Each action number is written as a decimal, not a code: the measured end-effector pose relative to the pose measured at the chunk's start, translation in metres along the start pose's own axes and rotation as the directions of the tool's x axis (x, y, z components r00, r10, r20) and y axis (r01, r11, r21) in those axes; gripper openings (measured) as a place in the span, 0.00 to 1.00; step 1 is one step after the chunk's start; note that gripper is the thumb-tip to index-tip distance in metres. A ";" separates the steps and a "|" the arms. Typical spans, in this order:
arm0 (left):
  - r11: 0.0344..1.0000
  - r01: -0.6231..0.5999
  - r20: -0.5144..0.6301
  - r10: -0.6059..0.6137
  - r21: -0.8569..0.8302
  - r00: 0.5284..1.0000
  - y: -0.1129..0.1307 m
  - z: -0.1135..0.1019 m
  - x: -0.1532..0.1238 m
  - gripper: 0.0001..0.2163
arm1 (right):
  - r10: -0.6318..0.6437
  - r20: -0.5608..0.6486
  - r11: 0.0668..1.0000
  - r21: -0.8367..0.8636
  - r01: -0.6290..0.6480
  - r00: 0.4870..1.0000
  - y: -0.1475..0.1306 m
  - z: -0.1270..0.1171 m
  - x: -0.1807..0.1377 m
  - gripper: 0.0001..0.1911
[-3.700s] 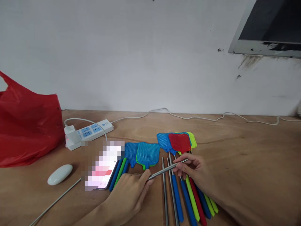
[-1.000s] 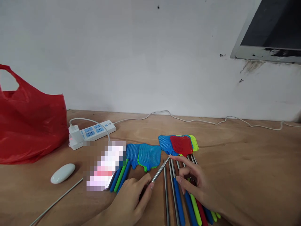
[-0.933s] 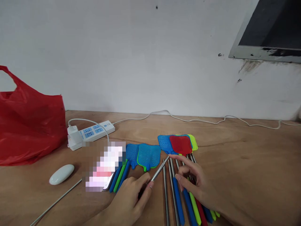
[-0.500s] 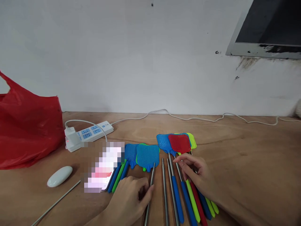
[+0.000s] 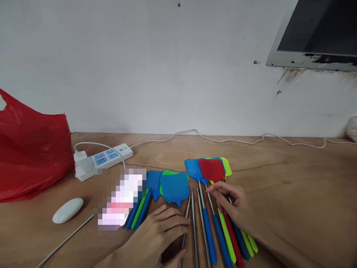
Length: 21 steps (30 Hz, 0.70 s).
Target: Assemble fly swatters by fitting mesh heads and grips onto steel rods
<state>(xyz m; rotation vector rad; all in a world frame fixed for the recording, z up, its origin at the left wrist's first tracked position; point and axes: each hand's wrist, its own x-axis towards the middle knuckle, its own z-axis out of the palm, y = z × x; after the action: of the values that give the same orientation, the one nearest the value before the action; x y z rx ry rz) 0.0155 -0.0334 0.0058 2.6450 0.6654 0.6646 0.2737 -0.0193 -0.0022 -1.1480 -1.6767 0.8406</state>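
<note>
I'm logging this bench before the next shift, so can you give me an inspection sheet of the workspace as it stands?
Surface: wooden table, bare grain, no spills seen.
Job's things: bare metal rods lying side by side; assembled fly swatters fanned to their right, coloured handles toward the person; more swatters to the left.
Clutter: red plastic bag, white oval object, phone with lit screen, stray rod.
Hands: left hand flat on a rod; right hand over the swatter shafts, fingers bent.
Cables: power strip with plugged adapter; white cable along the wall.
Surroundings: white wall, dark framed panel upper right.
</note>
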 end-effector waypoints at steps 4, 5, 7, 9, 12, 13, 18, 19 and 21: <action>0.996 0.053 0.148 -0.064 0.076 0.987 0.000 -0.006 -0.001 0.21 | 0.009 0.008 1.000 -0.013 -0.009 1.000 0.001 0.000 0.000 0.13; 0.995 0.058 0.165 -0.071 0.082 0.984 0.000 -0.007 -0.002 0.24 | 0.007 0.006 1.000 -0.018 -0.007 1.000 0.002 0.001 0.000 0.13; 0.995 0.060 0.166 -0.072 0.079 0.983 -0.001 -0.008 -0.003 0.27 | -0.002 0.008 1.000 -0.030 0.002 1.000 0.002 0.001 -0.001 0.13; 0.995 0.073 0.123 -0.082 0.074 0.989 -0.001 -0.008 -0.004 0.26 | -0.014 0.011 0.999 -0.043 0.015 1.000 0.002 0.000 0.000 0.13; 0.997 0.061 0.031 -0.063 0.056 0.998 0.000 -0.006 -0.003 0.18 | -0.036 -0.004 0.997 -0.067 0.036 0.999 0.002 -0.001 0.000 0.12; 0.998 0.043 0.012 -0.044 0.047 0.999 0.000 -0.005 -0.002 0.17 | -0.044 -0.008 0.996 -0.078 0.043 0.999 0.001 -0.002 0.000 0.13; 0.997 0.038 0.118 -0.045 0.061 0.992 -0.004 -0.002 -0.003 0.28 | -0.062 0.009 0.979 -0.192 0.063 0.998 0.001 -0.002 0.000 0.14; 0.997 0.044 0.163 -0.054 0.070 0.985 -0.005 -0.002 -0.004 0.33 | -0.066 0.012 0.974 -0.218 0.067 0.998 0.001 -0.002 0.000 0.14; 0.996 0.058 0.208 -0.071 0.068 0.976 -0.007 -0.002 -0.006 0.38 | -0.078 0.017 0.964 -0.252 0.080 0.997 0.002 -0.001 0.000 0.14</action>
<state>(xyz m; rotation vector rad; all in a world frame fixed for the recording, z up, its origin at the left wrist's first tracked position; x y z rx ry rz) 0.0072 -0.0303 0.0018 2.6873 0.7164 0.3442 0.2758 -0.0187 -0.0038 -1.2399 -1.8625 0.5933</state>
